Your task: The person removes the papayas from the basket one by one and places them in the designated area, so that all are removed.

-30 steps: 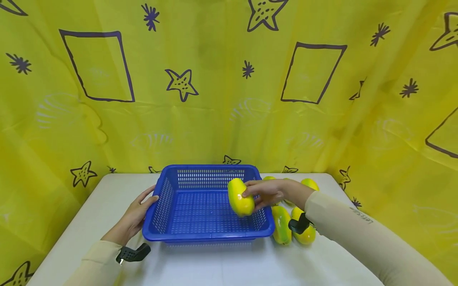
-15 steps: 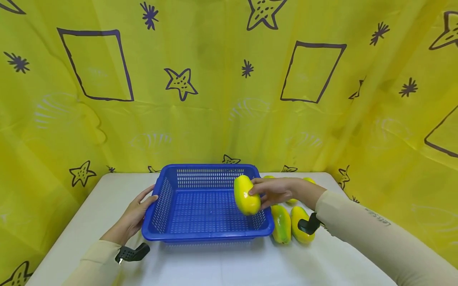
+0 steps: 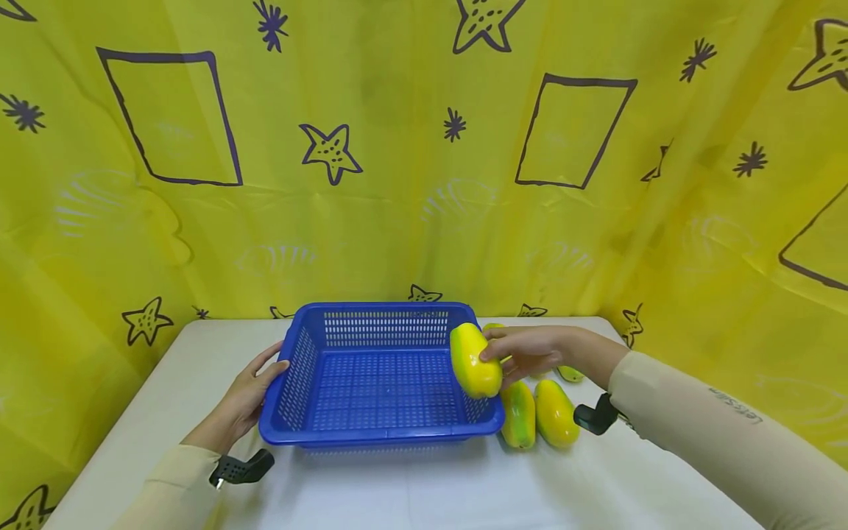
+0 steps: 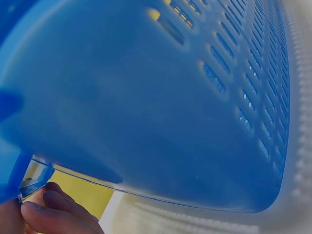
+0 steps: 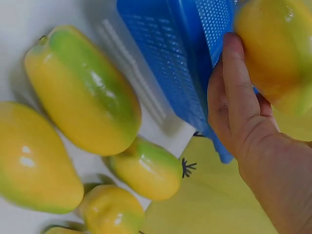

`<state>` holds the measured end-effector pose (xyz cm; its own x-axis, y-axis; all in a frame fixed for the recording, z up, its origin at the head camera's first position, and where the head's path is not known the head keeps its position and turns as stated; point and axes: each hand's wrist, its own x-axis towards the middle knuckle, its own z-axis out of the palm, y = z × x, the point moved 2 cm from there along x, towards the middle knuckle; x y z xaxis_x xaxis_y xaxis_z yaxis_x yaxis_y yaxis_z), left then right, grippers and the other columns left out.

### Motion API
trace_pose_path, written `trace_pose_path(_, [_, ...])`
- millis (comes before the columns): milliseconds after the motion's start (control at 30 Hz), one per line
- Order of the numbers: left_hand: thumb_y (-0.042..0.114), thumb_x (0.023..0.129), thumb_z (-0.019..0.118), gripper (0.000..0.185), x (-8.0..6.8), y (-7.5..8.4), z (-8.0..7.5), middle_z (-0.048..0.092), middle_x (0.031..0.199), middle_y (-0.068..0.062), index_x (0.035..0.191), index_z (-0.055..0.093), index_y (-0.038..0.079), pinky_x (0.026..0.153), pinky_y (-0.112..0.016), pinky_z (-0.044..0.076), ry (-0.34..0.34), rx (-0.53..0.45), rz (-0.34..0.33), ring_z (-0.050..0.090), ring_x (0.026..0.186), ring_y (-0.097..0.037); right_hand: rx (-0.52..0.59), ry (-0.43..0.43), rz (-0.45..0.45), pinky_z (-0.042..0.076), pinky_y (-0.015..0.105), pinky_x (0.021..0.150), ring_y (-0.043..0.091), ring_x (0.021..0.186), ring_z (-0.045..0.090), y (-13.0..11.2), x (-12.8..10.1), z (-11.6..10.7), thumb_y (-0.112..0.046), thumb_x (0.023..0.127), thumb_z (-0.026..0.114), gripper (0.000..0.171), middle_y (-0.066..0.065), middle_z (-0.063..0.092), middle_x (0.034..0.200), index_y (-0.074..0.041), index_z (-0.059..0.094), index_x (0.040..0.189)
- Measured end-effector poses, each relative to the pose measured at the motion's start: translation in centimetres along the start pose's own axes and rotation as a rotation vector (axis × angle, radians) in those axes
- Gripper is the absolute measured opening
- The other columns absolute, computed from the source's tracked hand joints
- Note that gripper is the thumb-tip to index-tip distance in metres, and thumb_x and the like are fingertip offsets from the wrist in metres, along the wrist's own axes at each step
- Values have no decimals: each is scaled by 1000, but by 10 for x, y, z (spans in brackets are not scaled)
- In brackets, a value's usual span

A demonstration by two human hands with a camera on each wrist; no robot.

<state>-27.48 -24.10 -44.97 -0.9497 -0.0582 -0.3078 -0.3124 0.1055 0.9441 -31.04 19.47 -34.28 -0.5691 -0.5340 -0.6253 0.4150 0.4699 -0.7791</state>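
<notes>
A blue plastic basket (image 3: 384, 436) stands on a white table (image 3: 424, 493). My right hand (image 3: 523, 353) grips a yellow-green papaya-like fruit (image 3: 474, 361) in the air over the basket's right wall. In the right wrist view the fingers (image 5: 236, 97) curl round that fruit (image 5: 273, 53) beside the basket (image 5: 180, 63). My left hand (image 3: 248, 397) holds the basket's left rim, thumb on top. The left wrist view shows my fingers (image 4: 53, 214) curled under the rim below the slotted wall (image 4: 146, 97). The basket's floor is bare.
Several more yellow-green fruits lie on the table right of the basket: two at the front (image 3: 519, 414) (image 3: 553, 414), others behind my right hand (image 3: 570, 373). They also fill the right wrist view (image 5: 83, 92) (image 5: 34, 161) (image 5: 146, 168). A yellow patterned curtain (image 3: 397, 184) surrounds the table.
My right hand has carried the fruit rightwards and slightly up, from above the basket's floor to above its right wall. The left hand and basket have stayed put.
</notes>
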Motion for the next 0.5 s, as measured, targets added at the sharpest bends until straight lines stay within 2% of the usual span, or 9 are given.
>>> trace_pose_path(133, [42, 101, 52, 69, 0, 0, 1, 45, 142, -30, 159, 17, 26, 78, -42, 61, -1, 2, -1, 68, 89, -17, 20, 2, -2, 38, 58, 109, 37, 125, 51, 5, -8, -4, -19, 94, 57, 82, 21, 42, 140, -7, 3, 154])
trace_pose_path(233, [43, 100, 52, 71, 0, 0, 1, 44, 142, -31, 159, 16, 25, 78, -42, 60, -8, 4, 1, 68, 89, -17, 31, 23, -7, 39, 57, 108, 37, 125, 52, 10, -15, -8, -18, 94, 57, 85, 22, 41, 141, -6, -1, 155])
trace_pose_path(500, [45, 99, 53, 73, -1, -1, 0, 45, 141, -30, 159, 15, 26, 78, -42, 61, -13, -11, -2, 68, 88, -17, 18, 83, -20, 45, 53, 104, 38, 121, 55, 29, -38, -22, -20, 93, 57, 82, 21, 43, 137, -4, 4, 154])
